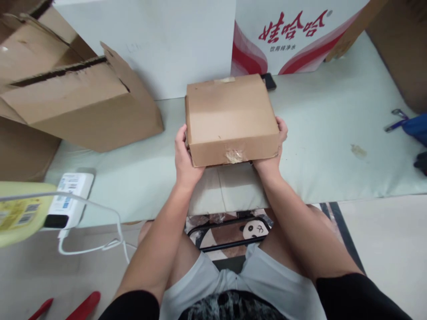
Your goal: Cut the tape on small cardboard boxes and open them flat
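Note:
Between my two hands is a closed brown cardboard box, with clear tape on its near side and a bit of tape at the far edge. My left hand grips its left near corner, fingers along the side. On the opposite side, my right hand wraps round the right near corner. The fingertips beneath the box are hidden. It is over the pale green table cover; whether it rests there or is lifted slightly, I cannot tell.
Open cardboard boxes stand at the left. A white and red carton lines the back, a black phone before it. A white power bank with a cable and a yellow bottle are near left; a blue pouch lies right.

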The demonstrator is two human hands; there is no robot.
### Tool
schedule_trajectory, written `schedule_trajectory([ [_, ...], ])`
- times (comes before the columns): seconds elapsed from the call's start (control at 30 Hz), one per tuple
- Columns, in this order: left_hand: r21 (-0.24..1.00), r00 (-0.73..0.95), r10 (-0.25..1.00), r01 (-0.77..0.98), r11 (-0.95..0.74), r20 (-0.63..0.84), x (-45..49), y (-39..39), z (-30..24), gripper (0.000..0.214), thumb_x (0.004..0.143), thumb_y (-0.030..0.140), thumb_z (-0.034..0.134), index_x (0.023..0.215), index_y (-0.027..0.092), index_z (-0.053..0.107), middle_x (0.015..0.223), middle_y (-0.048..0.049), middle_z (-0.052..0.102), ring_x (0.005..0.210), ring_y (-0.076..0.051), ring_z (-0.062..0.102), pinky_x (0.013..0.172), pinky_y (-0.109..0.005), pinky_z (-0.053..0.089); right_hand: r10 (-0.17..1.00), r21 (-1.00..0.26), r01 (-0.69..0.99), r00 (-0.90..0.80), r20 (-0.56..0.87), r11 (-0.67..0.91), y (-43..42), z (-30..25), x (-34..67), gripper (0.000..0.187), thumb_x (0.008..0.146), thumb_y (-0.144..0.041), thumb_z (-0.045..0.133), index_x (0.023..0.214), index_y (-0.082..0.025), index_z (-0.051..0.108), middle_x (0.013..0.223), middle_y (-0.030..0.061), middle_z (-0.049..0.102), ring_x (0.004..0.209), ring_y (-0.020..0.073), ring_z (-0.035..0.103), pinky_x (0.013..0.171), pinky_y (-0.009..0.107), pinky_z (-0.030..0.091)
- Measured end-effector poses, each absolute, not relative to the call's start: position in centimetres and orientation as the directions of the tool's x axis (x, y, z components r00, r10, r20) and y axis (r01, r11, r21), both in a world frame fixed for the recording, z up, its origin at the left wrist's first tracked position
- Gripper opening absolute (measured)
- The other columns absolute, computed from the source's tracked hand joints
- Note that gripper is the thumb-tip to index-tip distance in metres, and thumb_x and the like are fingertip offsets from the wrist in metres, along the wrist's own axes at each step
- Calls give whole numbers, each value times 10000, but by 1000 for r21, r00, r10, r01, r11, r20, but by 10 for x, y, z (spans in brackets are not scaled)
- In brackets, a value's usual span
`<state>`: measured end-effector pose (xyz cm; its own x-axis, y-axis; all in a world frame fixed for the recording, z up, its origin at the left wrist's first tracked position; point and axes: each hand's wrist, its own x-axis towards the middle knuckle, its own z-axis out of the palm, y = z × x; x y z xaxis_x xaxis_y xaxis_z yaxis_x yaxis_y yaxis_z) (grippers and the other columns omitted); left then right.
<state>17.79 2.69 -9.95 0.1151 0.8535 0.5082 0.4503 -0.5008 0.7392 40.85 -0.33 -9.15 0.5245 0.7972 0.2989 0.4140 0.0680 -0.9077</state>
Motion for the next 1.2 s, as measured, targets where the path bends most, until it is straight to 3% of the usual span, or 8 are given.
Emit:
schedule_trajectory([
  [0.2,690,37,824,525,-498,566,180,27,-97,886,829,523,785,1545,352,293,1522,-140,526,1391,-336,569,1172,-541,471,800,-894,420,477,365,157,-7,-88,406,771,811,-550,720,1456,-265,408,1381,155,625,1269,332,618,1047,523,535],
  [0.4,683,26,798,501,-532,602,156,37,-85,1030,694,522,911,1542,391,341,1631,-107,435,1456,-345,522,1244,-558,412,829,-841,439,302,471,318,-8,-84,422,558,913,-563,576,1382,-264,532,1397,154,616,1317,311,603,1124,556,494],
  [0.5,672,140,807,482,-562,574,139,38,-80,1087,690,530,910,1594,392,321,1675,-104,394,1524,-361,441,1260,-563,390,844,-910,314,375,383,273,-7,-84,430,435,903,-489,601,1275,-264,615,1305,109,680,1248,297,646,1117,550,499],
  [0.67,581,410,767,502,-641,493,129,32,-75,1046,780,497,824,1650,352,263,1713,-140,338,1577,-386,343,1211,-572,443,869,-988,25,472,148,155,2,-91,434,477,852,-570,566,1179,-234,651,1209,100,715,1130,293,682,961,508,580],
  [0.87,508,505,727,521,-686,465,130,32,-77,956,834,394,770,1653,292,287,1708,-161,346,1571,-381,358,1269,-582,357,941,-957,-287,335,-55,46,-2,-84,446,616,749,-639,490,1196,-230,604,1205,115,688,1039,304,694,756,432,595],
  [1.03,812,187,879,337,-477,439,146,36,-83,855,806,587,789,1544,284,482,1654,-119,453,1570,-342,370,1317,-501,272,947,-927,-359,320,-17,104,-10,-68,439,620,794,-700,535,1269,-304,579,1258,58,665,1078,270,676,795,395,573],
  [1.1,934,-48,936,100,-342,348,155,36,-76,703,838,616,740,1461,340,567,1616,-46,512,1556,-303,402,1305,-457,310,944,-904,-400,329,9,148,-11,-64,434,596,795,-702,548,1243,-314,606,1254,38,676,1122,260,666,881,402,564],
  [1.2,947,-213,967,-256,-192,138,164,35,-55,470,854,556,718,1304,431,668,1528,49,603,1495,-259,493,1201,-419,474,933,-883,-440,359,-8,162,-10,-61,431,547,726,-651,653,1153,-309,652,1247,19,701,1151,253,664,964,408,540],
])
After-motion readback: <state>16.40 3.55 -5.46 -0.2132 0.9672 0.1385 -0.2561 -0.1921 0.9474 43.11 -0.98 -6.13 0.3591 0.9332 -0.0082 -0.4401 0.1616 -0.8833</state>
